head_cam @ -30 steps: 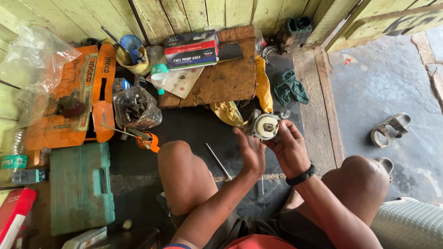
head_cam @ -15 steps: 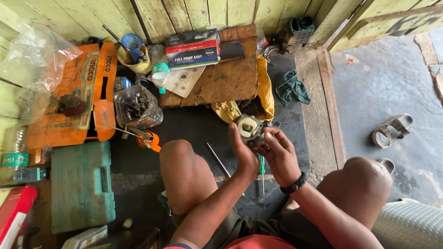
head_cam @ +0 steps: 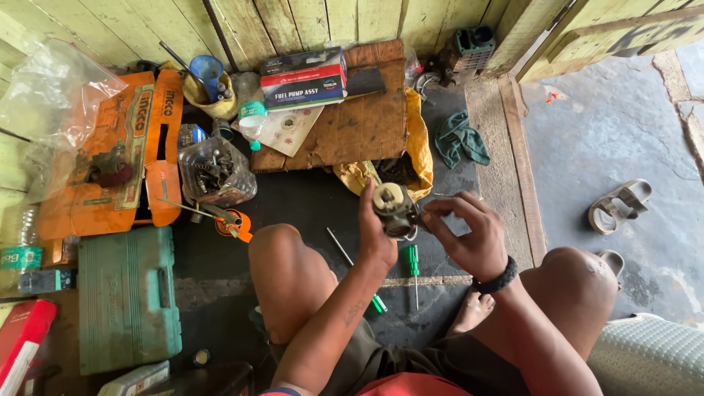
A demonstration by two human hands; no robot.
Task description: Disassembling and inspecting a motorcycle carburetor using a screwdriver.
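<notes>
- The dark floor (head_cam: 308,198) is carrying everything, and the person's bent knees are covering much of its lower part.
- An orange tool case (head_cam: 110,161) is lying open at the left, with a crumpled clear plastic bag (head_cam: 51,95) lapping over its upper corner and hiding part of it.
- A green plastic case (head_cam: 128,297) is lying shut below the orange one; a red box (head_cam: 22,341) beside it is being cut off by the frame edge.
- A brown board (head_cam: 352,125) is leaning flat near the wall, carrying a red and dark carton (head_cam: 304,77) and a printed sheet (head_cam: 290,128).
- A yellow cloth (head_cam: 418,139) is bunching under the board's right edge, its contents too dark to make out.
- A clear tub of metal parts (head_cam: 216,172) is standing just beside the orange case.
- The left hand (head_cam: 378,235) is holding a small carburetor (head_cam: 396,209) above the floor between the knees, its grip closed around the body, thumb side hidden behind the part.
- The right hand (head_cam: 469,235) is touching the carburetor's right side, fingertips (head_cam: 433,213) pinched together on something too small to tell.
- A green-handled screwdriver (head_cam: 413,264) is lying on the floor directly beneath the hands, and a second one (head_cam: 359,271) is partly hidden by the left forearm.
- A sandal (head_cam: 620,205) is lying well apart at the right.
</notes>
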